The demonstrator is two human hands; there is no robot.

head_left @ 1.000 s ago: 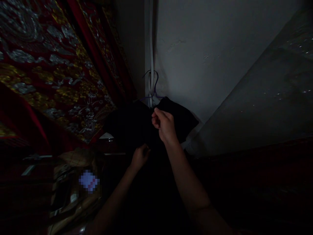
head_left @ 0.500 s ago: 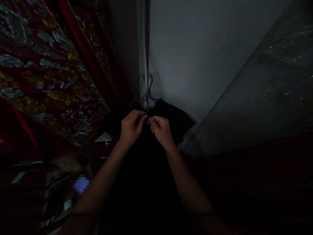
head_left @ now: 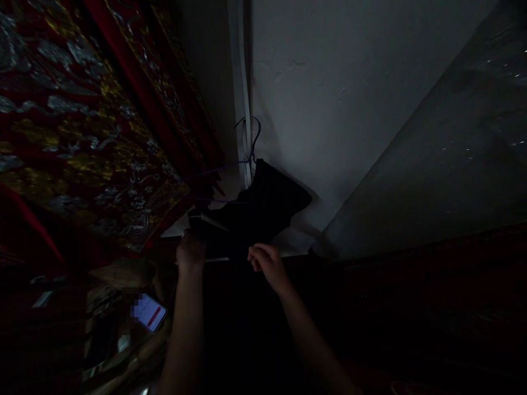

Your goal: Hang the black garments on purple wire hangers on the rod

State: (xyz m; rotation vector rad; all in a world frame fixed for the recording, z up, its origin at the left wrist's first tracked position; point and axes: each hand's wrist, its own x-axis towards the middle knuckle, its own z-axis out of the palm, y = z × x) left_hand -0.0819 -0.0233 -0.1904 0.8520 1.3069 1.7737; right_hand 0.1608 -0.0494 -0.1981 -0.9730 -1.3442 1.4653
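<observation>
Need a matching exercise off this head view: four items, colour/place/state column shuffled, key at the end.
Items
1. hanger
2. garment
3. phone
4. embroidered cloth

Descriptions
A. lit screen, lower left of the picture
B. purple, hook above the picture's middle
C. red with gold and silver, upper left
D. black, hanging near the picture's middle

Pairs: 1-B, 2-D, 3-A, 4-C

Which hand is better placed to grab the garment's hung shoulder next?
Probably the right hand: it's below the black garment's hung shoulder; the left hand is farther, by its loose side.
</observation>
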